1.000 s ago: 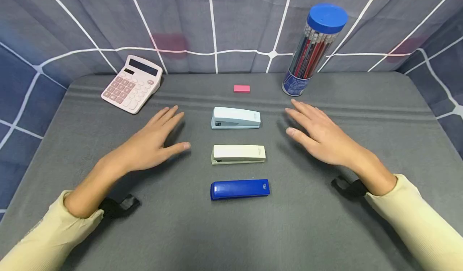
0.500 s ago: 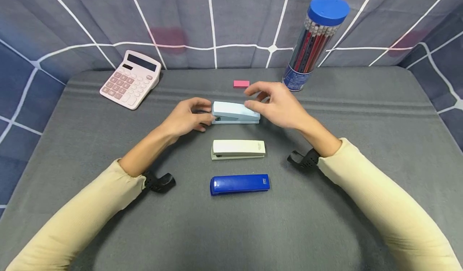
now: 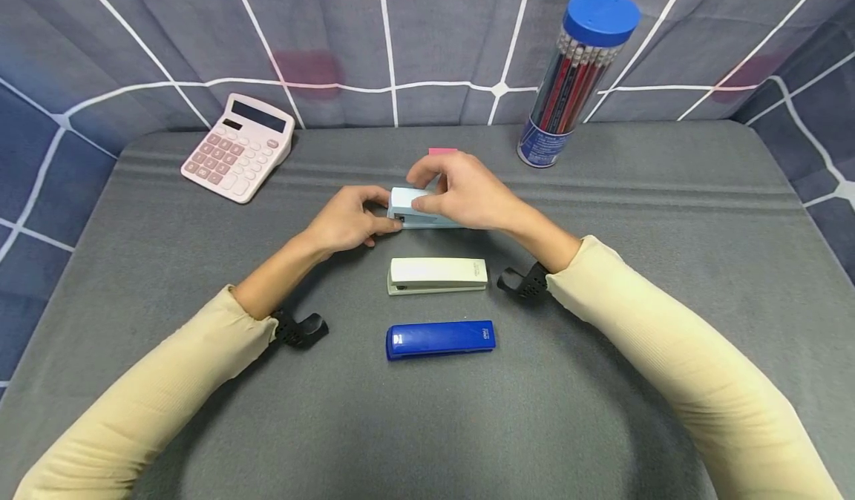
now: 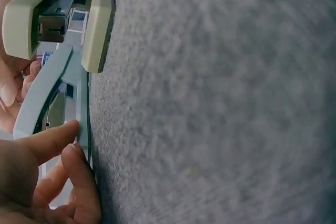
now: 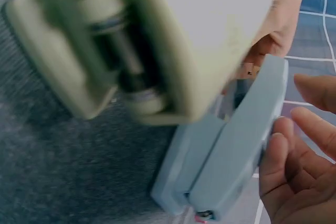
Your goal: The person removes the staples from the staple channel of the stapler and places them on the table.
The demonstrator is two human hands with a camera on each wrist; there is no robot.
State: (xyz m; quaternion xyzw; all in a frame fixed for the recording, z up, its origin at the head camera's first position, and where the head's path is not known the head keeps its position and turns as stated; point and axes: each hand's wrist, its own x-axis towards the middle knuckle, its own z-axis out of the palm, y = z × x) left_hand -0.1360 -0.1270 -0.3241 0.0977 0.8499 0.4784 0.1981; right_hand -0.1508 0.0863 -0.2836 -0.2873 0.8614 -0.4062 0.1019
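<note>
In the head view, a light blue stapler (image 3: 402, 202) lies at the back of a row of three staplers. My left hand (image 3: 349, 219) holds its left end, the thumb at the front edge of the base and the fingers curled behind. Over the stapler's top is my right hand (image 3: 467, 192), fingers loosely bent; the right wrist view has a small gap between a fingertip and the light blue cover (image 5: 236, 145). The right hand hides the stapler's right part. Nearer stand a cream stapler (image 3: 437, 274) and a dark blue stapler (image 3: 441, 339).
A pink calculator (image 3: 238, 148) sits at the back left of the grey tabletop (image 3: 427, 426). Behind the right hand, a pink eraser (image 3: 442, 150) is partly hidden. A tall pencil tub (image 3: 568, 84) with a blue lid stands at the back right, before a checked curtain (image 3: 441, 47).
Both hands have come inward from the sides to the light blue stapler. Over the last half second the right hand slid left along its top, while the left thumb closed on the base.
</note>
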